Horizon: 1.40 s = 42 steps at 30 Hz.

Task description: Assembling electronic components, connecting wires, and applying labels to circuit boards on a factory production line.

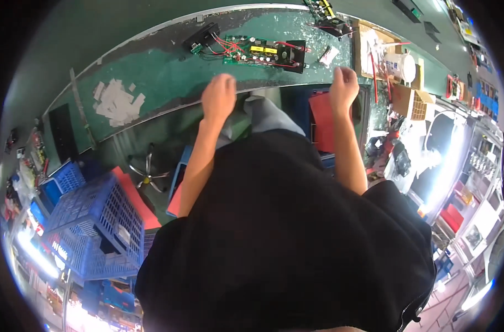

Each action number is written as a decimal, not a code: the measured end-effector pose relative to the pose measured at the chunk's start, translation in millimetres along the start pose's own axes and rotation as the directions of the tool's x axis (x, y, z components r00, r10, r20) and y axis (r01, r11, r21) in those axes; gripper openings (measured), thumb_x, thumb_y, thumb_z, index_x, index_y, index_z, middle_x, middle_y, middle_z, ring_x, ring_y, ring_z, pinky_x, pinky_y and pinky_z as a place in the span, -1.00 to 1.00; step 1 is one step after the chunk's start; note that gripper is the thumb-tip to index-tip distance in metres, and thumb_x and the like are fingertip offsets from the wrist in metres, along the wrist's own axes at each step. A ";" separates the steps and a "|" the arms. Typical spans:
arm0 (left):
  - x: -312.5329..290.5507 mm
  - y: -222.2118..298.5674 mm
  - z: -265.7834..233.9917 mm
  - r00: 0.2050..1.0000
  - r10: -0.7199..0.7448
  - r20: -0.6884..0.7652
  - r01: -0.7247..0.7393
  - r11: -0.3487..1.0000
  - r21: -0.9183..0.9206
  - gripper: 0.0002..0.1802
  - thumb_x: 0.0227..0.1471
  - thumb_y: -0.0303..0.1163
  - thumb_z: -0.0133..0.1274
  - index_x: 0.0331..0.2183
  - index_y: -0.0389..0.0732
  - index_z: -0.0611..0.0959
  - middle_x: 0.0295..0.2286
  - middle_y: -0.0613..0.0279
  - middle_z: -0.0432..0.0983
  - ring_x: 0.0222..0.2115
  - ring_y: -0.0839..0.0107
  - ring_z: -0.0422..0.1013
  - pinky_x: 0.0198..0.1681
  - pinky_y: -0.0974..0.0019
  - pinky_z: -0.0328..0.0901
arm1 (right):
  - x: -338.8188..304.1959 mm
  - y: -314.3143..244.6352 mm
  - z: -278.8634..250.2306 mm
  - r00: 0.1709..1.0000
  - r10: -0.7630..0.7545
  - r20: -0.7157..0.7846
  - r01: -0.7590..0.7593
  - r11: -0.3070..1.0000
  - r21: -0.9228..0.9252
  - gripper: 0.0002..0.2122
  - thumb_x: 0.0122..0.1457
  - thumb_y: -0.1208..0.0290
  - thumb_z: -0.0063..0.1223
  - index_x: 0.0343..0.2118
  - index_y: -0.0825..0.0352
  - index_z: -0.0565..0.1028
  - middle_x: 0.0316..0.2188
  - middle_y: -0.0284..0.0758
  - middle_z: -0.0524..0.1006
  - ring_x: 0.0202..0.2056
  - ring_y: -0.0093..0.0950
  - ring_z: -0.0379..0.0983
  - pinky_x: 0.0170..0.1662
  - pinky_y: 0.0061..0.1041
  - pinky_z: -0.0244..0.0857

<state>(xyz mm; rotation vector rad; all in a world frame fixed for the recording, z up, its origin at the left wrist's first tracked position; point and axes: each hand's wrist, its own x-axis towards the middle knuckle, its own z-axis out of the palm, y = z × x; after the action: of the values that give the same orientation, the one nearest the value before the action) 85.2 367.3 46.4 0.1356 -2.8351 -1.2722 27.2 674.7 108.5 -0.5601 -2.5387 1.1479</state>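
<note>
Two hands were held at the near edge of the green desk [169, 83], the left hand [218, 97] and right hand [344, 87] both loosely curled and gripping nothing, while the green circuit board [257, 51] with red wires was seen lying just beyond them.

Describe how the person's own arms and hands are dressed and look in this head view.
Both forearms are bare from the elbow down, with no gloves, watch or wrist strap visible. The left hand and right hand show no rings that can be made out. A loose black short-sleeved top covers the upper arms and torso.
</note>
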 end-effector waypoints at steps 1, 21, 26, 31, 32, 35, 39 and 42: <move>12.9 22.2 7.9 0.992 0.099 0.083 -0.096 0.994 -0.047 -0.81 0.04 -0.33 0.03 -0.26 -0.15 0.55 -0.37 0.09 0.50 -0.31 0.04 0.45 -0.28 0.12 0.35 | 18.9 54.5 -12.7 0.989 0.149 0.001 -0.149 0.987 -0.064 -0.70 0.03 0.24 0.14 -0.34 0.44 0.55 -0.43 -0.18 0.58 -0.40 -0.42 0.52 -0.24 -0.42 0.36; 97.3 103.3 21.1 0.843 0.479 0.244 -0.535 0.794 0.288 -0.30 -0.30 -0.43 0.16 -0.01 -0.24 0.37 -0.06 0.01 0.32 -0.03 0.03 0.26 0.03 0.06 0.21 | 92.4 119.3 -5.9 0.933 0.359 0.031 -0.355 0.930 -0.101 -0.61 0.02 0.10 0.15 -0.30 0.40 0.60 -0.41 -0.13 0.60 -0.40 -0.40 0.55 -0.31 -0.46 0.39; 108.7 150.6 43.9 0.336 0.692 0.639 -0.942 0.249 0.226 -0.29 -0.27 -0.55 0.09 0.05 -0.19 0.36 0.04 0.09 0.28 0.15 0.22 0.14 0.06 0.08 0.18 | 81.2 174.3 -64.3 0.532 0.748 0.397 -0.467 -0.132 0.874 -0.87 0.21 0.33 -0.01 -0.32 0.28 0.40 -0.64 -0.41 0.34 -0.66 -0.57 0.22 -0.56 -0.60 0.20; 129.6 139.2 70.5 0.272 0.562 0.781 -0.955 0.060 0.290 -0.70 -0.24 -0.36 0.20 -0.34 -0.11 0.57 -0.19 0.33 0.38 0.03 0.33 0.25 -0.11 0.20 0.30 | 82.7 177.8 -76.7 0.552 0.757 0.350 -0.228 -0.266 0.937 -0.72 0.17 0.17 0.05 -0.27 0.26 0.30 -0.60 -0.36 0.36 -0.59 -0.46 0.27 -0.50 -0.53 0.24; 134.6 139.0 73.0 0.244 0.636 0.732 -0.964 0.075 0.256 -0.72 -0.26 -0.32 0.23 -0.39 -0.12 0.57 -0.25 0.35 0.38 -0.01 0.35 0.27 -0.16 0.24 0.31 | 87.0 192.1 -83.8 0.567 0.729 0.382 -0.186 -0.339 0.922 -0.72 0.17 0.16 0.05 -0.30 0.27 0.31 -0.60 -0.38 0.35 -0.58 -0.48 0.28 -0.49 -0.53 0.24; 141.9 135.6 75.7 0.215 0.617 0.757 -0.971 0.049 0.235 -0.70 -0.26 -0.24 0.25 -0.41 -0.11 0.56 -0.29 0.36 0.35 -0.18 0.36 0.34 -0.23 0.30 0.35 | 96.6 212.6 -85.8 0.608 0.697 0.380 -0.122 -0.391 0.912 -0.73 0.16 0.17 0.05 -0.40 0.29 0.32 -0.64 -0.42 0.32 -0.57 -0.51 0.29 -0.49 -0.54 0.24; 154.3 147.4 76.4 0.253 0.574 0.779 -0.965 0.095 0.243 -0.65 -0.30 -0.24 0.30 -0.38 -0.13 0.60 -0.28 0.30 0.37 -0.26 0.27 0.40 -0.28 0.23 0.39 | 98.7 228.8 -92.8 0.576 0.704 0.416 -0.174 -0.392 0.903 -0.74 0.21 0.18 -0.05 -0.40 0.29 0.31 -0.60 -0.41 0.33 -0.57 -0.49 0.29 -0.49 -0.54 0.23; 166.3 149.9 72.8 0.310 0.601 0.737 -0.950 0.227 0.214 -0.58 -0.26 -0.21 0.29 -0.32 -0.17 0.55 -0.25 0.26 0.36 -0.21 0.22 0.38 -0.23 0.19 0.38 | 90.3 235.0 -80.1 0.583 0.741 0.333 -0.343 -0.147 0.928 -0.78 0.21 0.27 -0.07 -0.29 0.36 0.33 -0.55 -0.38 0.36 -0.60 -0.48 0.28 -0.52 -0.53 0.23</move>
<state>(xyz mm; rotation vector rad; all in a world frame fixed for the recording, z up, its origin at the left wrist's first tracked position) -95.0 505.3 108.7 -1.7559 -2.6713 -0.0064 34.2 910.6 -10.2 -1.3285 -0.5709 2.3589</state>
